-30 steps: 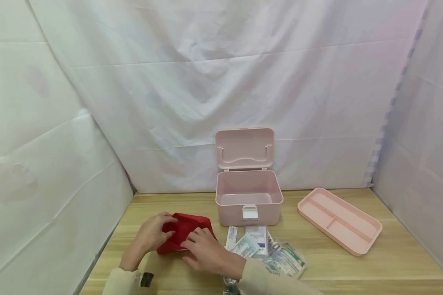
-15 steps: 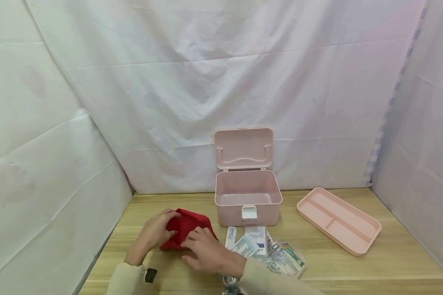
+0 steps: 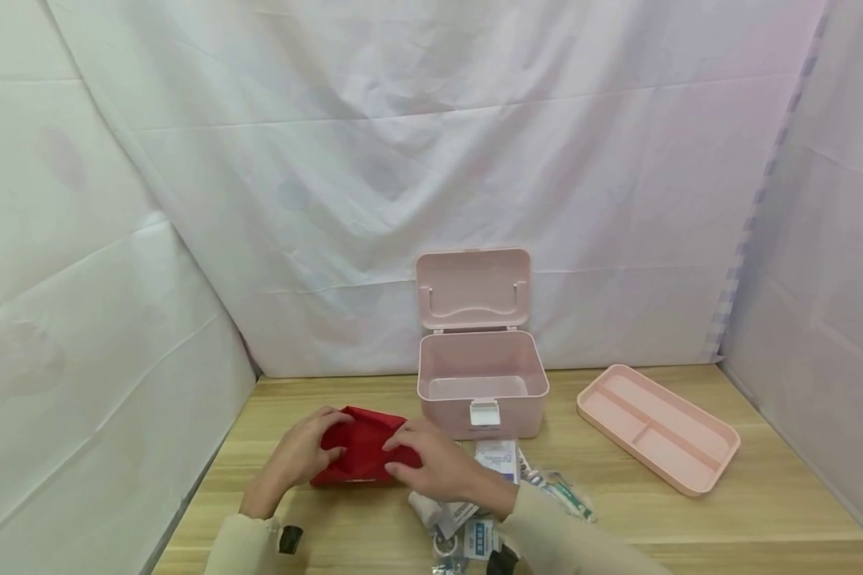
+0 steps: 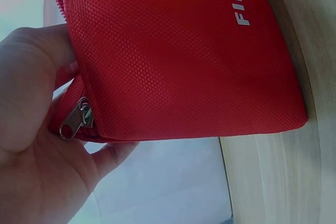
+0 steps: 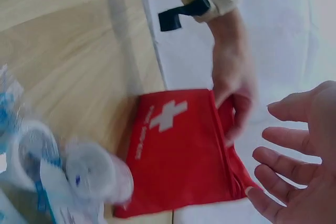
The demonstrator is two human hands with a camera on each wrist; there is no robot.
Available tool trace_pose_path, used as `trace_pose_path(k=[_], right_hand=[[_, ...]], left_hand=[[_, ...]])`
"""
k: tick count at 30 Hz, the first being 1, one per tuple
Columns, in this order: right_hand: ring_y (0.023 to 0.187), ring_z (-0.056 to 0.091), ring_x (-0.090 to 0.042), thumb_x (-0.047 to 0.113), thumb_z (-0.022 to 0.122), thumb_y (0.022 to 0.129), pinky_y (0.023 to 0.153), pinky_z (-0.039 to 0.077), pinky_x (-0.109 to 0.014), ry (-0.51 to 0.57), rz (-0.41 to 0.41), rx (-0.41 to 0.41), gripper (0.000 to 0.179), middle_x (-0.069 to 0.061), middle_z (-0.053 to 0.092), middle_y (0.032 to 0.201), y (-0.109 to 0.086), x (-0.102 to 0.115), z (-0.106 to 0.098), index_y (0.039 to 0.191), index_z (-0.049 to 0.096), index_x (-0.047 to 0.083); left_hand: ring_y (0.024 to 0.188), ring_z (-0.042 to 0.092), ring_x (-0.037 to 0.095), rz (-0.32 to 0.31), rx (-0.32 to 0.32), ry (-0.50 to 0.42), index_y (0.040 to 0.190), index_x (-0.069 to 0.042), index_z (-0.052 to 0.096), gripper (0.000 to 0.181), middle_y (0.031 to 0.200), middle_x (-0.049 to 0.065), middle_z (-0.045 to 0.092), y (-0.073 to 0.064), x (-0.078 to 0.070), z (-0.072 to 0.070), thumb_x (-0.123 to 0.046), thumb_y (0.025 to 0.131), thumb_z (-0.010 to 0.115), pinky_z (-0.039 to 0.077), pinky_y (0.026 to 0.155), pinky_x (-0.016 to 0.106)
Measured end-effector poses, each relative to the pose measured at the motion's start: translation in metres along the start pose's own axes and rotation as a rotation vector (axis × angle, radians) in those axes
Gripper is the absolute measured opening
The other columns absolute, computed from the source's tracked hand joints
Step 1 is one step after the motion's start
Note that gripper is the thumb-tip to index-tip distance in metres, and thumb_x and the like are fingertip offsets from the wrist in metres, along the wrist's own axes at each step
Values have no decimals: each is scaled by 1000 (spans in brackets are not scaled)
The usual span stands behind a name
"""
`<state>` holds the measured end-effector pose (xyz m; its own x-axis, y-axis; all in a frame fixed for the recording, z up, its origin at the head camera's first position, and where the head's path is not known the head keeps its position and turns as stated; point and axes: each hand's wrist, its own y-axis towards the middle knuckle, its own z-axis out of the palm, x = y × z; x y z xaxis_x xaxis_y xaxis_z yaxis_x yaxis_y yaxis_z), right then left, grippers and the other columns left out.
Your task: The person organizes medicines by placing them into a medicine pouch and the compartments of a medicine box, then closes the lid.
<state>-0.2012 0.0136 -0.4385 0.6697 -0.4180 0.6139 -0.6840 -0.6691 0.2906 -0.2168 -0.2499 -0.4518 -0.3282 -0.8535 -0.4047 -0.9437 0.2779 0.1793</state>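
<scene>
Just left of centre in the lower part of the head view, a red pouch point(image 3: 365, 451) sits with its mouth gaping on the wooden table point(image 3: 359, 543). White letters point(image 4: 239, 1) reading "FIRS" run off the top edge of the left wrist view; in the right wrist view, its panel bears a white cross point(image 5: 168, 115) beside a blurred line of writing. The left hand point(image 3: 302, 451) grips the pouch's left end, thumb and fingers bent about the rim, a metal zip pull point(image 4: 73, 121) by the palm. The right hand point(image 3: 439, 459) has its fingers apart and gently bent at the pouch's right end; one fingertip meets or nearly meets the rim, I cannot tell which. Bottom centre lie packets point(image 3: 480, 539), their print too small to read. Beyond stands an open pink box point(image 3: 449, 419); right of it, a pink tray point(image 3: 679, 415).
</scene>
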Motion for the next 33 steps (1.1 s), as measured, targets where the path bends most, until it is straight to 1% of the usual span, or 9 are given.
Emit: trace_pose_path(k=[4, 6, 8, 12, 18, 22, 26, 30, 33], right_hand=[[108, 57, -21, 27, 66, 95, 93, 49, -35, 160, 107, 16, 26, 0, 65, 113, -9, -12, -16, 114, 69, 10], [103, 59, -20, 26, 65, 95, 90, 51, -36, 197, 138, 17, 26, 0, 66, 109, -14, -19, -23, 114, 70, 9], [99, 60, -16, 25, 65, 95, 88, 52, -34, 214, 163, 17, 25, 1, 68, 106, -18, -26, -30, 114, 70, 9], [96, 60, -11, 25, 68, 93, 87, 53, -33, 213, 194, 25, 24, 1, 68, 105, -27, -40, -39, 112, 71, 10], [95, 61, -10, 27, 68, 93, 85, 52, -28, 230, 247, 81, 24, 6, 68, 104, -36, -51, -43, 113, 71, 15], [96, 60, -11, 27, 69, 93, 85, 51, -30, 234, 251, 87, 23, 1, 69, 106, -39, -55, -44, 113, 71, 15], [97, 60, -16, 27, 71, 91, 86, 52, -34, 188, 236, 82, 28, -5, 69, 109, -44, -57, -44, 114, 71, 11], [99, 60, -24, 24, 71, 90, 86, 52, -38, 180, 218, 76, 32, -10, 69, 111, -50, -62, -45, 115, 69, 3], [102, 60, -30, 22, 72, 90, 87, 52, -41, 177, 225, 74, 34, -13, 69, 113, -53, -68, -45, 116, 68, 1]], left_hand=[[102, 63, 21, 37, -14, 5, 116, -10, 69, 40, 115, 1, 64, 0, 2, -1, -5, 79, 81, 55, 90, 44], [102, 63, 22, 61, -24, 10, 115, -10, 69, 39, 114, 1, 65, 0, 3, 0, -5, 78, 82, 55, 89, 45], [102, 63, 22, 81, -30, 8, 114, -11, 69, 39, 114, 1, 65, 1, 4, 0, -5, 78, 82, 54, 90, 45], [104, 63, 21, 96, -18, -13, 115, -11, 68, 40, 114, 1, 65, 2, 5, 0, -5, 78, 83, 54, 91, 45], [103, 63, 20, 117, -14, -30, 114, -12, 68, 40, 112, -1, 65, 5, 6, 0, -6, 78, 83, 54, 91, 44], [102, 63, 20, 141, -25, -29, 114, -12, 68, 39, 110, -1, 65, 6, 7, 1, -5, 78, 83, 54, 90, 45], [102, 63, 21, 158, -22, -30, 115, -12, 68, 40, 111, -1, 65, 7, 8, 3, -5, 79, 82, 54, 89, 45], [101, 63, 20, 149, -20, -35, 116, -13, 68, 40, 111, -1, 65, 6, 8, 3, -5, 79, 82, 54, 89, 44], [101, 63, 19, 137, -20, -38, 116, -13, 68, 41, 111, -2, 65, 6, 9, 3, -5, 79, 82, 54, 89, 44]])
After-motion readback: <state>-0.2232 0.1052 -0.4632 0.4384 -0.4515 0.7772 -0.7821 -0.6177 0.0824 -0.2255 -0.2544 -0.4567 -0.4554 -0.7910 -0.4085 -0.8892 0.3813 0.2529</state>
